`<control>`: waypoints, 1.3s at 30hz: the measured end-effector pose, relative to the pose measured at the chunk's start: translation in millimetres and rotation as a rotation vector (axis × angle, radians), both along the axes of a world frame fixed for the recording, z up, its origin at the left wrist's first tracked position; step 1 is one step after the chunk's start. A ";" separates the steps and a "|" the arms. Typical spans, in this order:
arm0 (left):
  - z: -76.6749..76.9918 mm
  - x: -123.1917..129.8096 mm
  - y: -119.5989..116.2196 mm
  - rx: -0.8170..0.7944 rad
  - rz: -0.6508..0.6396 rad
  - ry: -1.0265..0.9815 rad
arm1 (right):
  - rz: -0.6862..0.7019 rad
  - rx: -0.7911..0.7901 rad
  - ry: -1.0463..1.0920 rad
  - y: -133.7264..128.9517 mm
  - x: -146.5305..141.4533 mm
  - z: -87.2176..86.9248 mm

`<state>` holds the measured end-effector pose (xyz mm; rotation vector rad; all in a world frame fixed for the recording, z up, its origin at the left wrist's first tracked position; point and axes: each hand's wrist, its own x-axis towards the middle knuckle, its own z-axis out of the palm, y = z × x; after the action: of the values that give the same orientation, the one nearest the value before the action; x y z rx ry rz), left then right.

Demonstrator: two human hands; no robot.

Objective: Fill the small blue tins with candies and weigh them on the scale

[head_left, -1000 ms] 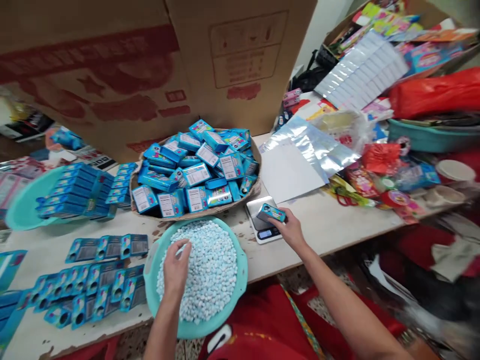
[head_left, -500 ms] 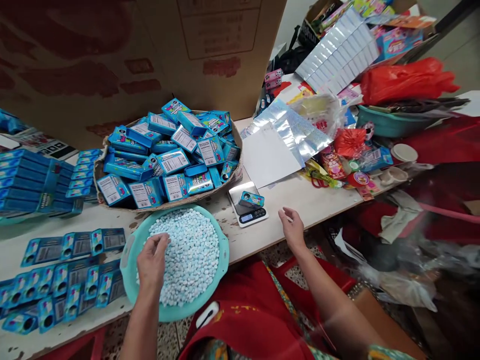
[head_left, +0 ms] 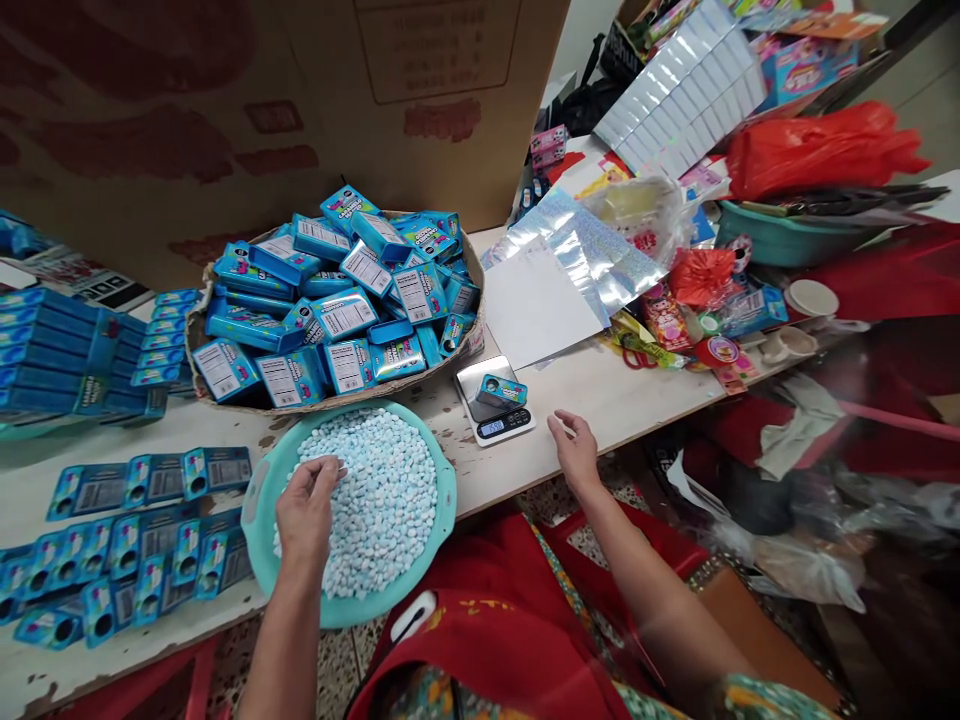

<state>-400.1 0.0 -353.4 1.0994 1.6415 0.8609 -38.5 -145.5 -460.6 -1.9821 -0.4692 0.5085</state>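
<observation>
My left hand [head_left: 306,505] hovers over a turquoise basin [head_left: 257,540] filled with small pale blue and white candies [head_left: 386,500]. Its thumb and fingers are pinched together, and a pale candy shows at the tips. On a small digital scale [head_left: 506,426] with a lit display lies one blue candy box [head_left: 502,391], a round hole at its end. My right hand [head_left: 575,450] is just right of the scale, fingers slightly curled and apart, holding nothing. Behind the basin, a cut-down carton [head_left: 196,345] is heaped with blue boxes [head_left: 349,312].
Rows of blue boxes [head_left: 161,475] lie at the left, with stacked ones [head_left: 45,350] behind. A large cardboard box [head_left: 330,120] stands at the back. White paper [head_left: 536,310], silvery sheets [head_left: 577,250], packets and a red bag [head_left: 817,150] crowd the right.
The scale's display has changed to a longer reading. My right hand has shifted slightly left toward the scale. My left hand stays pinched above the basin, and the view has tilted a little.
</observation>
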 end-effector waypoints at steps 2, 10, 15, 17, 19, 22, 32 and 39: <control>-1.6 -0.4 0.5 -0.001 -0.004 -0.007 | 0.004 0.002 0.002 0.4 -1.1 0.7; -2.3 -6.6 -2.3 0.027 -0.207 0.364 | 0.085 0.056 0.004 19.3 -9.2 12.7; -2.4 1.2 -5.3 0.039 -0.200 0.298 | 0.304 0.137 -0.028 69.3 -19.7 33.1; 0.0 9.1 -6.9 0.012 -0.154 0.158 | 0.385 0.155 -0.073 85.0 -29.0 54.9; 7.6 20.7 -8.8 -0.037 -0.070 -0.075 | 0.498 0.211 -0.170 92.4 -44.2 85.9; 25.8 42.3 -9.3 -0.165 0.077 -0.541 | 0.731 0.283 -0.319 93.4 -76.6 132.4; 30.8 37.2 -5.9 -0.422 0.402 -1.138 | 1.010 0.183 -0.459 104.4 -156.8 137.5; 42.2 11.0 -21.3 -0.247 0.316 -1.109 | 0.952 0.211 -0.288 91.2 -173.9 147.6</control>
<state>-389.2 -21.3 -311.2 0.0757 0.9151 1.1384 -212.4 -54.3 -313.0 -1.5353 -1.6030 0.7044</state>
